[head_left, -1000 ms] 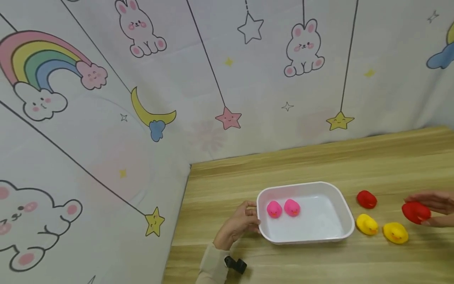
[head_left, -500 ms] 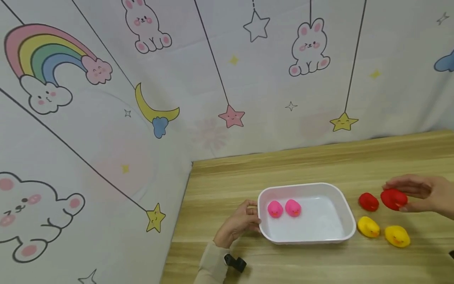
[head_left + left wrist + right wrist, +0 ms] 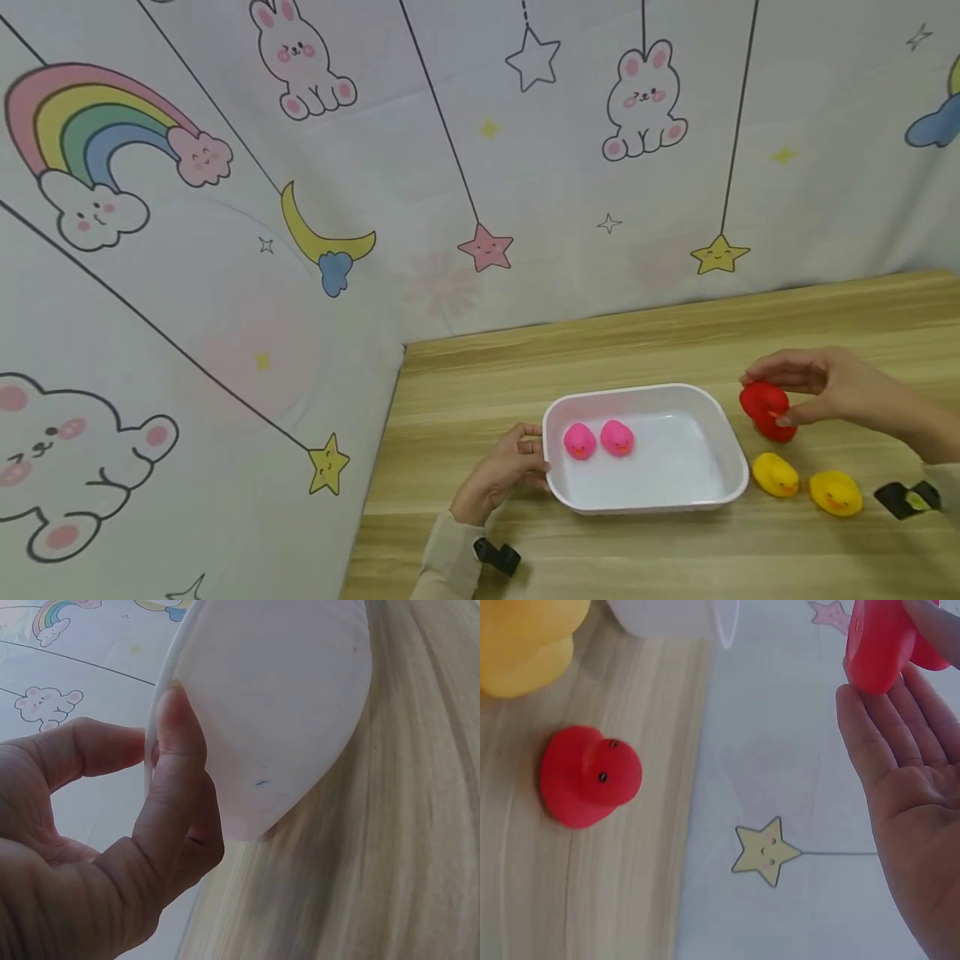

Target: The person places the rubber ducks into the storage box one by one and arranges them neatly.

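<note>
Left hand [image 3: 504,467] pinches white tray [image 3: 678,467] | right hand [image 3: 836,387] pinches red duck [image 3: 881,645] | 2 pink ducks [image 3: 617,438] in tray

A red duck [image 3: 881,645], held off the surface [image 3: 465,383] in the right grip [image 3: 836,385], near a second red duck [image 3: 585,776] that rests on the wood, dark eyes showing. Beside them, a white, round-cornered tray [image 3: 675,471] lies flat, its left rim pinched by the left grip [image 3: 507,469], with two orange-beaked pink ducks [image 3: 580,440] sitting side by side inside.
</note>
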The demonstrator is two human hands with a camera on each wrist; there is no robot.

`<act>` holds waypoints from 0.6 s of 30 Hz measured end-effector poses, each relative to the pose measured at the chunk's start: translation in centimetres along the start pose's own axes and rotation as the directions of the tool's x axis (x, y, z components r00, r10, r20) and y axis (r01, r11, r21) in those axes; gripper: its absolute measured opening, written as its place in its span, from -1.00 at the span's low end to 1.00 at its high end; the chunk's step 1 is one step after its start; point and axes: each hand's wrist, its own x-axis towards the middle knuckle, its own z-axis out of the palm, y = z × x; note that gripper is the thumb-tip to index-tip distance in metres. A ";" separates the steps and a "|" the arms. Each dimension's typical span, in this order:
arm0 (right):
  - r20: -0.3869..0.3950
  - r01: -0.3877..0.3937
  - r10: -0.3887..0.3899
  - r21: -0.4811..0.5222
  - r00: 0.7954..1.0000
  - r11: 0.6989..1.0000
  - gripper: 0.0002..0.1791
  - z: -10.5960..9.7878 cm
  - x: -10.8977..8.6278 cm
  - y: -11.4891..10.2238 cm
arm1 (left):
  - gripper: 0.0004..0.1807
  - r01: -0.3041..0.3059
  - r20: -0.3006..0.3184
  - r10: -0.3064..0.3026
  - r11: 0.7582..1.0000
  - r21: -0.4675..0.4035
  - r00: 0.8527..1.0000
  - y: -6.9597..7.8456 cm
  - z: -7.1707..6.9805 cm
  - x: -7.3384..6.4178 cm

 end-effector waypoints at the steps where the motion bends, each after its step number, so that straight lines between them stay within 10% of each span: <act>1: 0.008 0.003 -0.003 -0.004 1.000 1.000 -0.44 0.1 0.4 -0.1 | -0.45 0.002 -0.002 -0.002 1.000 0.002 1.000 0.0 0.0 0.0; 18: 0.119 -0.044 0.032 0.107 0.992 0.993 -0.43 4.3 7.8 -0.8 | -0.47 0.001 -0.004 -0.001 1.000 -0.003 1.000 0.0 -0.1 -0.1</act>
